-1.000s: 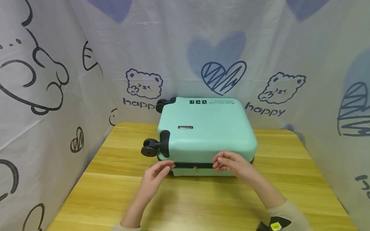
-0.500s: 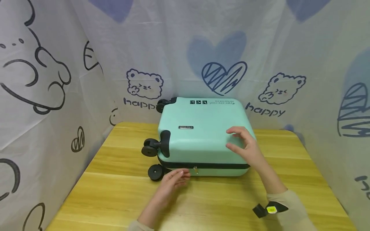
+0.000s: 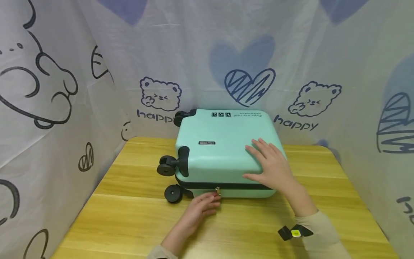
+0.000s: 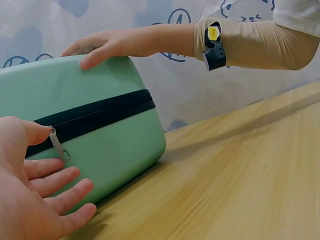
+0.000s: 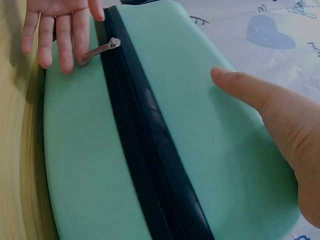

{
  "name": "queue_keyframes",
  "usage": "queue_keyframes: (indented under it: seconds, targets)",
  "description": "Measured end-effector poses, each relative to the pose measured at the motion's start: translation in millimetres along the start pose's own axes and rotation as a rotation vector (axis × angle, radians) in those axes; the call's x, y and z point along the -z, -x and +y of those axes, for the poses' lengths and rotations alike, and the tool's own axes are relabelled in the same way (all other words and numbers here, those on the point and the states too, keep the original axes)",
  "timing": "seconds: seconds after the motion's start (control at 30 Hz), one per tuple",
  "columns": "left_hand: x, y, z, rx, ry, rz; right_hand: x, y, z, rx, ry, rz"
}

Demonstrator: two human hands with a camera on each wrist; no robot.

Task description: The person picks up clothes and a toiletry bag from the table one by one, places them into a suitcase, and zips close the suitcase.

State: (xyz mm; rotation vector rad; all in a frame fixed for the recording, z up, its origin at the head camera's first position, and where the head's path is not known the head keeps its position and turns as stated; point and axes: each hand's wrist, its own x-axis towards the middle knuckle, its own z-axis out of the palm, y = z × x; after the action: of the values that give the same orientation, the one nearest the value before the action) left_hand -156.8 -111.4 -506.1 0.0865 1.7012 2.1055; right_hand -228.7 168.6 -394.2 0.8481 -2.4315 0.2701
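Pale cloth (image 3: 207,54) printed with bears, blue hearts and the word "happy" hangs across the back and down both sides of the head view, and a yellow wooden worktop (image 3: 258,230) fills the lower half.

At the centre of that view I see a mint-green suitcase (image 3: 223,144) lying flat on the worktop, its broad shell face up. A black zipper band (image 3: 233,185) runs along the near edge, and black wheels (image 3: 166,169) stick out at the left end, with another one (image 3: 173,193) lower down by the worktop.

My right hand (image 3: 271,165) lies on top of the case, right of centre, fingers straight and spread, palm down on the shell. The right wrist view shows the thumb (image 5: 250,90) flat against the green surface, so it presses rather than grips. A black band with a yellow tag (image 3: 295,233) sits on that forearm over a beige sleeve (image 3: 320,233), lower right of the frame.

My left hand (image 3: 202,208) is below the case, centre bottom, at the near edge. Its fingers (image 4: 55,180) are loosely extended and slightly apart, with the tips against the lower shell just beside the metal zipper pull (image 4: 59,147). The pull hangs down from the band, and I cannot tell whether the thumb actually touches it; nothing is pinched.
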Motion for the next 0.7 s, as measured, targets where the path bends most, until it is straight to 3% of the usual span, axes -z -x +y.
queue_keyframes:
  seconds: [0.13,0.4,0.7]
  targets:
    - [-4.3,-3.8,0.4,0.047,0.039,-0.026,-0.1,-0.1,-3.4,-0.028,0.075,-0.044]
    - [-9.1,-9.5,2.2,0.081,0.135,-0.097,-2.2,-0.4,-5.6,-0.047,0.097,-0.023]
    - [-7.3,-7.9,6.1,0.145,0.374,-0.174,-2.9,-0.2,-6.1,-0.055,0.089,-0.015]
